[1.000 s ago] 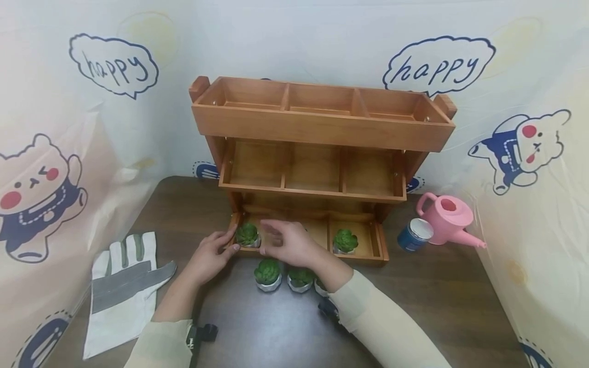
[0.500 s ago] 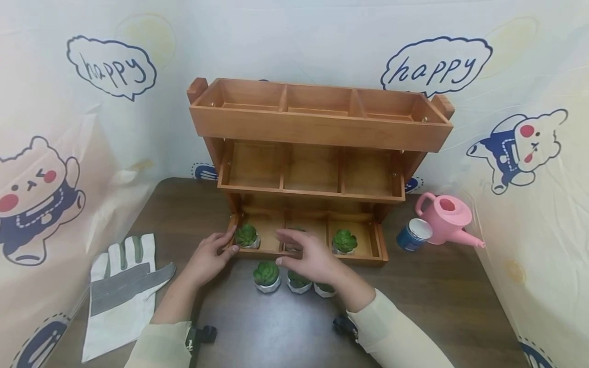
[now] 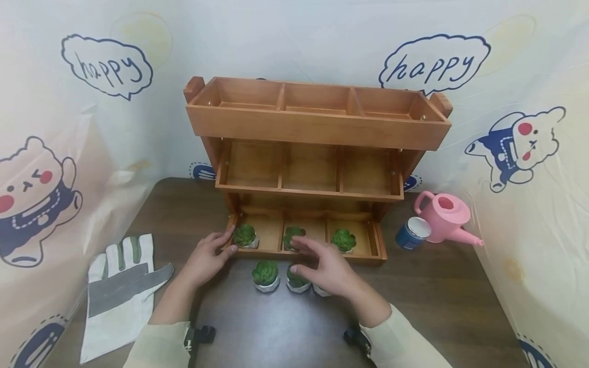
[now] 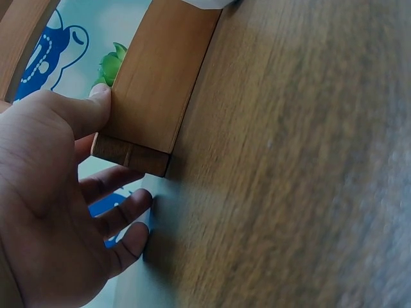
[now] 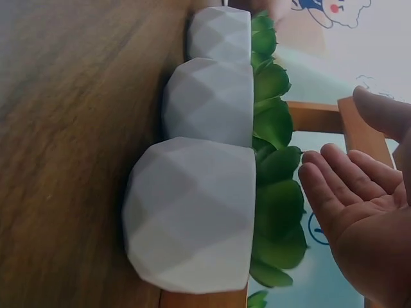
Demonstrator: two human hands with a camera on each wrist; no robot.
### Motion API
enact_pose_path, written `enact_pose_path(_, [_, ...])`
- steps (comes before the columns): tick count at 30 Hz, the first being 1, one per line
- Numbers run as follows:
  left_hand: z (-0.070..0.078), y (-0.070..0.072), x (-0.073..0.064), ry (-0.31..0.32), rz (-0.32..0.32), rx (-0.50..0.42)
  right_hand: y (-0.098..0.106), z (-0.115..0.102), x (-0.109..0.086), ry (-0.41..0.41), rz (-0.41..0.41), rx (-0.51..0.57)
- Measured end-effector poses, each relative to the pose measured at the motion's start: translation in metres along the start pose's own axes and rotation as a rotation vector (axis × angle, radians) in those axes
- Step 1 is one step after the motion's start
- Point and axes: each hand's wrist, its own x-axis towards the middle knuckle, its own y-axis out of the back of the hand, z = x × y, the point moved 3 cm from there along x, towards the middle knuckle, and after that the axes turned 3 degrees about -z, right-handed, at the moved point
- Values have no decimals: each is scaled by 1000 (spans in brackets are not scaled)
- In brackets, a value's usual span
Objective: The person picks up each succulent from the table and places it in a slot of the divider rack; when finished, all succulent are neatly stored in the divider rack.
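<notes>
A three-tier wooden planter shelf [image 3: 317, 128] stands on the table. My left hand [image 3: 207, 260] holds the left end of its bottom tray, the thumb on the front board [image 4: 157, 83] and the forefinger at the end. In the tray's left, middle and right compartments sit potted succulents: one [image 3: 245, 235], another [image 3: 293, 236] and a third [image 3: 343, 239]. In front of the shelf, three more stand in a row: the left one [image 3: 265, 276], the middle one [image 3: 298, 281] and the right one [image 5: 192, 218]. Over these hovers my right hand [image 3: 333, 268], fingers extended and holding nothing.
A grey and white work glove [image 3: 121, 296] lies at the left of the table. To the shelf's right are a blue can [image 3: 410, 236] and a pink watering can [image 3: 446, 217]. Printed cloth [image 3: 294, 41] hangs behind.
My right hand has drawn back to the right from the bottom tray, and the succulent in the middle compartment has come into view. My left hand stays at the tray's end.
</notes>
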Motion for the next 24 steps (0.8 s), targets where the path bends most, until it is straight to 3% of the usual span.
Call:
enact_pose_path(8, [-2,0,1,24,-12,-15,7,0,-19,12,79,-93])
enact_pose_path(15, [-1,2,2,2,1,-15,9,7,-33,17,117,-150])
enact_pose_path(24, [-2,2,2,29,-18,-21,11,21,-53,-57,148,-212])
